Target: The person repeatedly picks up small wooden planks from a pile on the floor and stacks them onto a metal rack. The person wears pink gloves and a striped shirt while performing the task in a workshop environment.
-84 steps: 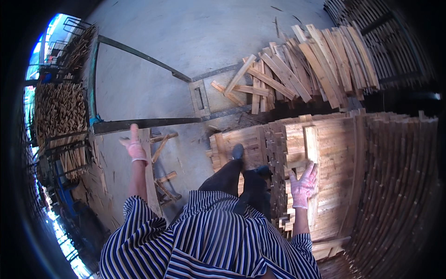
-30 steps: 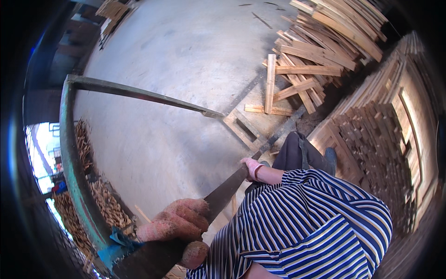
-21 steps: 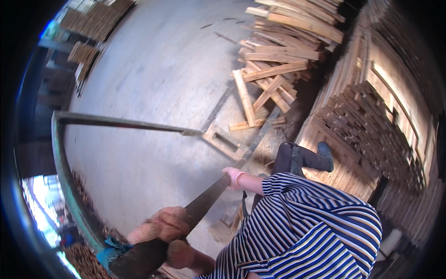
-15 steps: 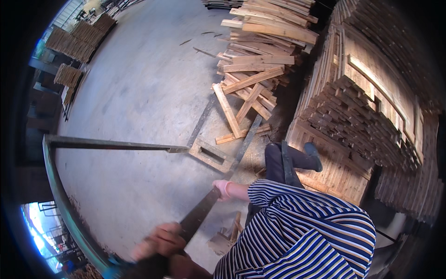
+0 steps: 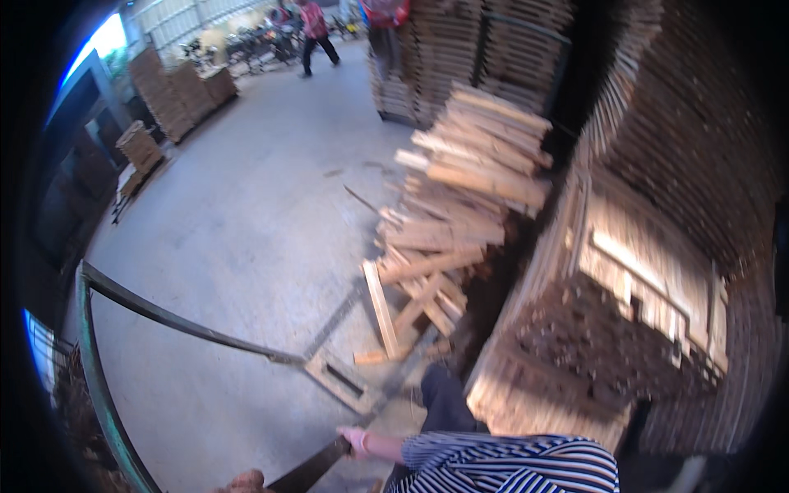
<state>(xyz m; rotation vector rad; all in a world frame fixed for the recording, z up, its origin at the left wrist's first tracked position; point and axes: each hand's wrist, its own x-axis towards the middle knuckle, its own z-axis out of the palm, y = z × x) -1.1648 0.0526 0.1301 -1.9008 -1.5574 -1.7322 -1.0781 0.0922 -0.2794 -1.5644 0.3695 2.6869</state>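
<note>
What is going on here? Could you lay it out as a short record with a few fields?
Place: workshop with a grey concrete floor
Right hand: pink-gloved right hand grips the long dark metal bar
Left hand: left hand at the lower edge, on the same bar's near end
Frame: green metal tube frame on the floor, left
Timber: loose pile of pale wooden planks, tall stacks of wooden slats at right
Others: a person walking far off

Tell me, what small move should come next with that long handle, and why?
Probably a steady pull on the dark bar: the right hand is closed on it, the left hand sits lower on it, and the green metal frame lies ahead on the concrete floor.
</note>
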